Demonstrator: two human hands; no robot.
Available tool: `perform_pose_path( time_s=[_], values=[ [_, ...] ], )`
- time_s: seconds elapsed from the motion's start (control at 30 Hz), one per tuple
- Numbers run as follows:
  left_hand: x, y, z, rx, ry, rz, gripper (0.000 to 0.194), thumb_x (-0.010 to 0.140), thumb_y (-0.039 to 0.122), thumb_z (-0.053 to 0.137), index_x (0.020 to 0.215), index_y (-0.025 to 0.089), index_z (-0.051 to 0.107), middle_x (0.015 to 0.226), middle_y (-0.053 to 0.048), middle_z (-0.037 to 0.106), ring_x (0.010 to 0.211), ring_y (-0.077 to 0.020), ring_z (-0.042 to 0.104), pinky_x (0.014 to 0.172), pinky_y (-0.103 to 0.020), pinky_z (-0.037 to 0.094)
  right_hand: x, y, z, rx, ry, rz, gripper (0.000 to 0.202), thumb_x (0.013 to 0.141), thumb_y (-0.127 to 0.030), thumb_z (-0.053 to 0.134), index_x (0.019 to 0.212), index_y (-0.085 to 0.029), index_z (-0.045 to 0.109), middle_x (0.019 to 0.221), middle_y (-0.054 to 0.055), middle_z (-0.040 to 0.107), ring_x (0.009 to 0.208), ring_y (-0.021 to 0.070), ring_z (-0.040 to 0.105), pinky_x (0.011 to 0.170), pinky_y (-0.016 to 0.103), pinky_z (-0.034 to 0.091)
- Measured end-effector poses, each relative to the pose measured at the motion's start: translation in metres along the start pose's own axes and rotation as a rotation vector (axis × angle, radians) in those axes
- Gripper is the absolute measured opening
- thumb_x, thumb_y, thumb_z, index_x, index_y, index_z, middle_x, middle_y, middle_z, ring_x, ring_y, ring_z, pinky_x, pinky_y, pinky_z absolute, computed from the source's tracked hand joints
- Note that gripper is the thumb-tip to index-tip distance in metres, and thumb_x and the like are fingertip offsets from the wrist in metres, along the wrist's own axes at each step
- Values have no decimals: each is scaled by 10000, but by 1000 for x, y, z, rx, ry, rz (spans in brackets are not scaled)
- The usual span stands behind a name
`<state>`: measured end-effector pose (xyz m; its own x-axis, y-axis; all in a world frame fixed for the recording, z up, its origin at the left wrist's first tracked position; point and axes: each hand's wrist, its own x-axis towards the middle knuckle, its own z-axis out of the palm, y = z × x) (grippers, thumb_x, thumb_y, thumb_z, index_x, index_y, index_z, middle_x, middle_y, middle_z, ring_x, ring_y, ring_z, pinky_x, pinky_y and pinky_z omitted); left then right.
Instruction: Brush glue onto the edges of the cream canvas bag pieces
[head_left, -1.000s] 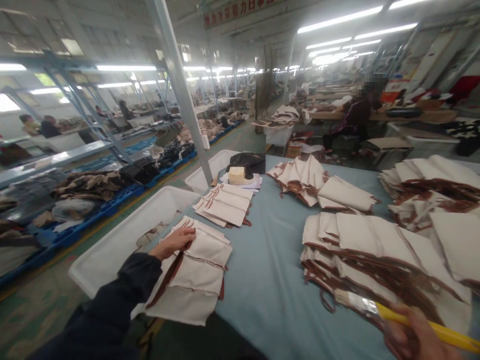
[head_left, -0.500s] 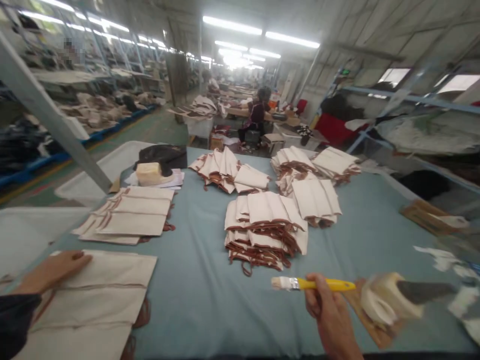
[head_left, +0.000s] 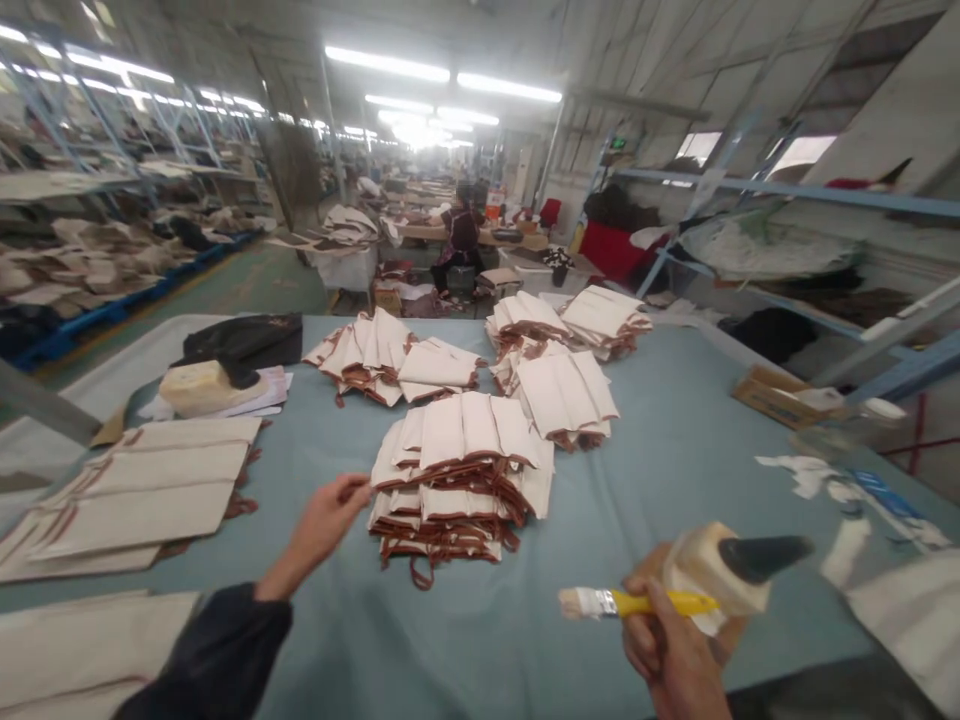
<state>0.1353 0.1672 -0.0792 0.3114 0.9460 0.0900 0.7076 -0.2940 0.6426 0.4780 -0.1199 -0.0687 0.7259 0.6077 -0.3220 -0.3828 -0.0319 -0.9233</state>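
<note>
My right hand (head_left: pixel 667 635) grips a paintbrush (head_left: pixel 630 603) by its yellow handle, its pale bristles pointing left. Just behind that hand stands a cream glue container (head_left: pixel 712 570) with a dark spout or neck, resting on a brown board. My left hand (head_left: pixel 330 515) is at the left edge of a pile of folded cream fabric pieces (head_left: pixel 472 430) with brown trim. Its fingers are pinched together at that edge; how much cloth lies between them is partly hidden. Flat cream panels (head_left: pixel 165 480) with brown straps lie to the left of this hand.
Further fabric bundles (head_left: pixel 566 390) sit toward the back of the blue-green table (head_left: pixel 315 640). A cream block (head_left: pixel 202 387) rests on papers at the back left, beside dark cloth (head_left: pixel 244 340). At the right are a cardboard box (head_left: pixel 780 400) and white scraps (head_left: pixel 806 472). A person (head_left: pixel 461 240) sits beyond.
My left hand has left the near flat panels and reached right to the central pile. The view has turned right. My right hand still holds the paintbrush, now closer to the glue container.
</note>
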Motion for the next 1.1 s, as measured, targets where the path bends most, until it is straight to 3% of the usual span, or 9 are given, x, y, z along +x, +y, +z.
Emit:
perform_pose_path(
  time_s=[0.13,0.3,0.43,0.57,0.67,0.77,0.93,1.0,1.1],
  values=[
    [25,77,118,62,-6,232,374,1037,424,656,1307,165,679,1309,-121,746,1206,-277,717,1053,-508,585,11,-3,-24,35,66,21,580,786,-734,813,887,-184,657,480,-105,385,402,62,296,417,192,208],
    [72,115,167,195,2,385,344,1026,359,702,1319,180,670,1364,-115,685,1224,-297,678,1046,-544,580,28,-3,-64,118,100,51,588,754,-728,844,927,-201,647,498,-110,395,419,65,304,422,190,234],
    [97,114,164,245,-18,436,291,1028,352,702,1257,173,691,1290,-101,709,1135,-268,706,985,-501,610,36,-4,-74,154,117,49,569,794,-725,815,940,-202,645,506,-118,381,427,59,281,429,188,225],
    [100,102,139,209,-111,509,214,1032,346,700,1144,164,718,1157,-73,744,1027,-230,728,922,-447,627,41,-16,-57,145,108,-19,549,794,-715,814,892,-208,628,483,-121,361,411,58,246,419,192,190],
    [78,93,112,140,-134,515,156,1040,312,666,1064,174,735,1096,-69,760,1067,-243,714,975,-471,603,43,-30,-32,144,86,-125,512,806,-684,816,861,-215,619,476,-110,387,405,65,269,413,195,181],
    [28,76,89,34,-76,429,168,1029,277,604,1050,233,766,1156,-88,786,1203,-284,662,1126,-524,522,43,-42,-6,155,67,-170,512,818,-694,799,883,-210,644,478,-104,406,411,77,320,417,202,222],
    [-75,18,76,-183,121,12,238,944,399,632,1084,262,767,1427,-133,691,1470,-376,505,1238,-593,425,31,-44,26,106,13,-141,562,776,-733,811,880,-202,658,474,-98,425,423,88,371,433,219,270],
    [-100,-5,86,-290,190,-263,332,972,456,592,1156,216,727,1310,-177,721,1328,-404,625,1075,-625,556,26,-39,35,82,-7,-104,565,757,-728,828,869,-201,660,471,-98,425,423,82,364,434,214,265],
    [-116,-25,110,-517,174,-607,354,1036,477,605,1160,162,708,1084,-108,764,963,-283,758,838,-485,653,20,-29,48,84,-35,-18,550,727,-695,863,856,-200,661,475,-102,419,418,70,336,422,202,249]
  ],
)
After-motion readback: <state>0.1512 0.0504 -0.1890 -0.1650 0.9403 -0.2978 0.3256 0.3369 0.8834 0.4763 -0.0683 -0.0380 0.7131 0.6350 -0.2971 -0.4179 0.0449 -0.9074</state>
